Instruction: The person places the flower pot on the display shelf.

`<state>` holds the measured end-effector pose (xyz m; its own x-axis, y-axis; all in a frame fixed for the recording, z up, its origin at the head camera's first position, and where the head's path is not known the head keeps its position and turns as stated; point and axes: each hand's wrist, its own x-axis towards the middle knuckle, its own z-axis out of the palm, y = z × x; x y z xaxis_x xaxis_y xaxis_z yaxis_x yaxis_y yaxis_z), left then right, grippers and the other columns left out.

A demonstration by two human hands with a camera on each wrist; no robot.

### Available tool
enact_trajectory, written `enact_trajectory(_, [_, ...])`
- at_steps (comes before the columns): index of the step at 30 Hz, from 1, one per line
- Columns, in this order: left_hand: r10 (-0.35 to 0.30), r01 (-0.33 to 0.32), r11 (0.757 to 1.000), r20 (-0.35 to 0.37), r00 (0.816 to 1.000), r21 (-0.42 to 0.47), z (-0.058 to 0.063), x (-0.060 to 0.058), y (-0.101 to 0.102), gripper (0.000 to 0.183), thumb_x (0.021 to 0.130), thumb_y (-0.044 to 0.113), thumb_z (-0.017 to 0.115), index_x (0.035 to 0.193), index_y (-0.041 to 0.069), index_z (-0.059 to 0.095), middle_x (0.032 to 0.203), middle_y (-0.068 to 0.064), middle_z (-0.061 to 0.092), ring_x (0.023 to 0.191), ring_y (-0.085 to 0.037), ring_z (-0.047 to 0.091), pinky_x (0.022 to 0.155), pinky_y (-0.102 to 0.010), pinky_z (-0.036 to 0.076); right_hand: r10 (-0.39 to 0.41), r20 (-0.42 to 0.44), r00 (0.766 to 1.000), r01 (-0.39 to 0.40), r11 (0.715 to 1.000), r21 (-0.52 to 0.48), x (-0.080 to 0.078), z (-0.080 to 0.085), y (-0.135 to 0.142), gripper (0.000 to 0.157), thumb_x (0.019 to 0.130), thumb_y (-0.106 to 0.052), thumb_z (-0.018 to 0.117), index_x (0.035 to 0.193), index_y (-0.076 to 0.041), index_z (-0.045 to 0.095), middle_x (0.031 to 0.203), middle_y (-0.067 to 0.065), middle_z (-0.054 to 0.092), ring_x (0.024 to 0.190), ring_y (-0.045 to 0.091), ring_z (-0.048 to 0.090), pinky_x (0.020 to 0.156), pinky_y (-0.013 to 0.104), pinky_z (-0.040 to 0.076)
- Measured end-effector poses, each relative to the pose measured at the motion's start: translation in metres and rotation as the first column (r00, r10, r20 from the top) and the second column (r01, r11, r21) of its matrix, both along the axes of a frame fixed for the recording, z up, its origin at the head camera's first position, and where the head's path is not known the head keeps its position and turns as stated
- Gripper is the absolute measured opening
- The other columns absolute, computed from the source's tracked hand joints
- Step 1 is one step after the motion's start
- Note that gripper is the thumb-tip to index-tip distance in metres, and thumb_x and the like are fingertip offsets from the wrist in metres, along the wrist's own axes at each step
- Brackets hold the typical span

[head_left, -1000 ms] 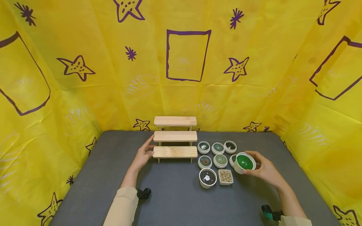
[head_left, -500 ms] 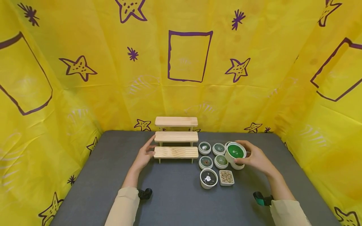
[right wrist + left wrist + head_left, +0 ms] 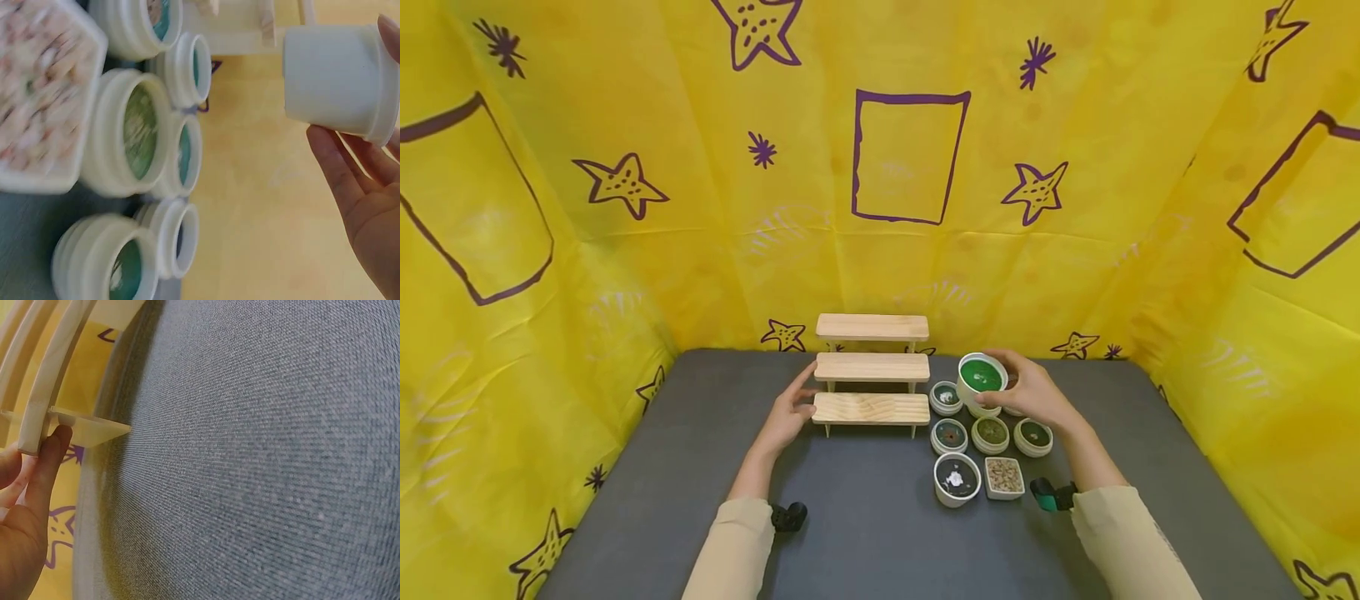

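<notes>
Holding green-filled cup (image 3: 977,385) in right hand (image 3: 1036,393), over small jars (image 3: 990,433); pinching end of wooden stand (image 3: 871,408) with left hand (image 3: 784,422). Could clip small jars below grip by swinging low; could drop green-filled cup through slack hold.

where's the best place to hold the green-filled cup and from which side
The green-filled cup is probably best gripped around its outer wall, just under the rim, from the right, where the right hand is: the jutting rim should stop it slipping down, and the wooden stand is to its left.
</notes>
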<state>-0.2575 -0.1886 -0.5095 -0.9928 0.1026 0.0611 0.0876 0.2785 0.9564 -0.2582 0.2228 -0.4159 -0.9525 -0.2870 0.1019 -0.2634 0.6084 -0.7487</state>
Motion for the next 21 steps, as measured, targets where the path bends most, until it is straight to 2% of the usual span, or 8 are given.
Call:
enact_trajectory(7, [0.011,-0.011,1.0,0.02,1.0,-0.001,0.0,-0.001,0.0,0.081,0.088,-0.015,0.05,0.156,0.025,0.031,0.148,-0.028,0.043,0.115,-0.039,0.059,0.07,-0.03,0.043,0.049,-0.007,0.999,-0.049,0.998,-0.047,-0.018,0.01,-0.028,0.078,0.074,-0.03,0.085,0.142,-0.013,0.05,0.125,0.015,0.064,0.094,0.024,0.064,0.077,0.031,0.051])
enact_trajectory(12, [0.018,-0.018,1.0,0.025,1.0,0.0,-0.001,-0.001,-0.001,0.081,0.088,-0.015,0.05,0.156,0.026,0.032,0.141,-0.03,0.05,0.102,-0.034,0.062,0.068,-0.027,0.043,0.056,-0.037,0.998,-0.057,0.998,-0.028,-0.028,0.016,-0.045,0.078,0.073,-0.03,0.085,0.141,-0.011,0.052,0.124,0.015,0.065,0.094,0.026,0.062,0.076,0.031,0.05])
enact_trajectory(18, [0.015,-0.015,1.0,0.02,1.0,0.007,-0.002,-0.002,-0.001,0.081,0.088,-0.014,0.05,0.156,0.027,0.032,0.141,-0.031,0.05,0.108,-0.035,0.062,0.071,-0.026,0.044,0.051,-0.043,0.998,-0.05,0.999,0.023,-0.037,0.024,-0.064,0.08,0.073,-0.035,0.085,0.142,-0.013,0.051,0.121,0.01,0.066,0.101,0.027,0.06,0.077,0.031,0.049])
enact_trajectory(21, [0.018,-0.018,1.0,0.021,1.0,0.003,-0.002,-0.002,-0.001,0.08,0.089,-0.014,0.049,0.156,0.026,0.031,0.14,-0.032,0.051,0.105,-0.035,0.064,0.069,-0.026,0.043,0.067,-0.034,0.997,-0.067,0.998,0.011,-0.042,0.026,-0.073,0.08,0.074,-0.034,0.084,0.143,-0.013,0.05,0.12,0.01,0.065,0.102,0.029,0.06,0.077,0.031,0.05])
